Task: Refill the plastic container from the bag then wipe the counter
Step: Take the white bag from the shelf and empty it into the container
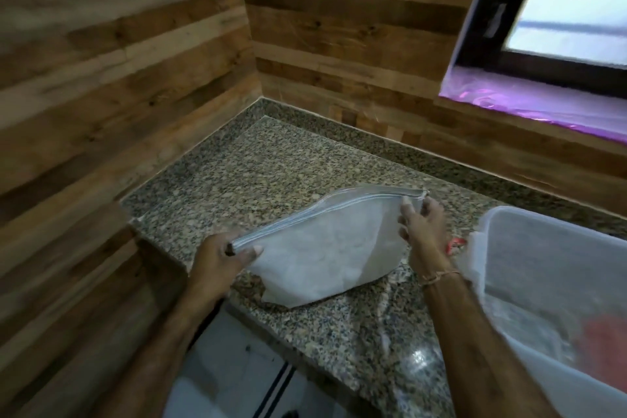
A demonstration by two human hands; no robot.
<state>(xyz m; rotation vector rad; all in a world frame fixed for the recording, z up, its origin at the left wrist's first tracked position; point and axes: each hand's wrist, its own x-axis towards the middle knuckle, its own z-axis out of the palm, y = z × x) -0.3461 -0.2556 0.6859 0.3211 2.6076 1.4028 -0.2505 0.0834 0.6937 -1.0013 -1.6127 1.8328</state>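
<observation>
The left hand (222, 256) pinches the near end of the bag's zip seam, thumb on top and fingers curled under, so that corner sits right between its fingertips. From there the bag (325, 248) stretches rightward, its bottom resting on the counter (237, 166), the zip strip along the top looking closed. The right hand (422, 224) holds the far end of the seam, fingers narrowed around the corner near the zip's end; whether it grips a slider I cannot tell. Just right of that hand stands the container (556, 268), open-topped, with something reddish low inside.

This looks like the opening step, before any pouring. Next, the seam must be parted, then the bag lifted and tipped over the container's rim, just beyond the right fingers.
</observation>
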